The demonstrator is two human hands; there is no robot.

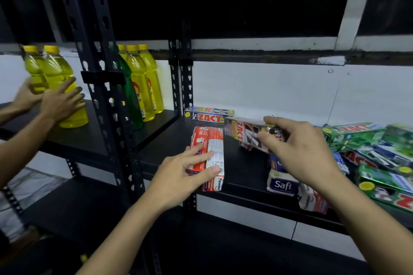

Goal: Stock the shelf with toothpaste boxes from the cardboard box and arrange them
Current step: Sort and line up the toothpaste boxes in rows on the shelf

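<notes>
On the black shelf (241,167), my left hand (183,174) rests with straight fingers on two red and white Pepsodent boxes (212,140) lying side by side. My right hand (299,152) grips a grey Zact box (243,134) and holds it tilted just above the shelf. Two more grey Zact boxes (209,114) lie stacked at the back by the upright. A loose heap of green Zact boxes (366,140) fills the right end. White Safi boxes (282,183) lie at the front edge under my right wrist.
Another person's two hands (55,102) hold yellow bottles (60,73) on the neighbouring shelf at left. More yellow bottles and a green one (143,82) stand behind the black perforated upright (107,105). A lower shelf (73,203) lies beneath.
</notes>
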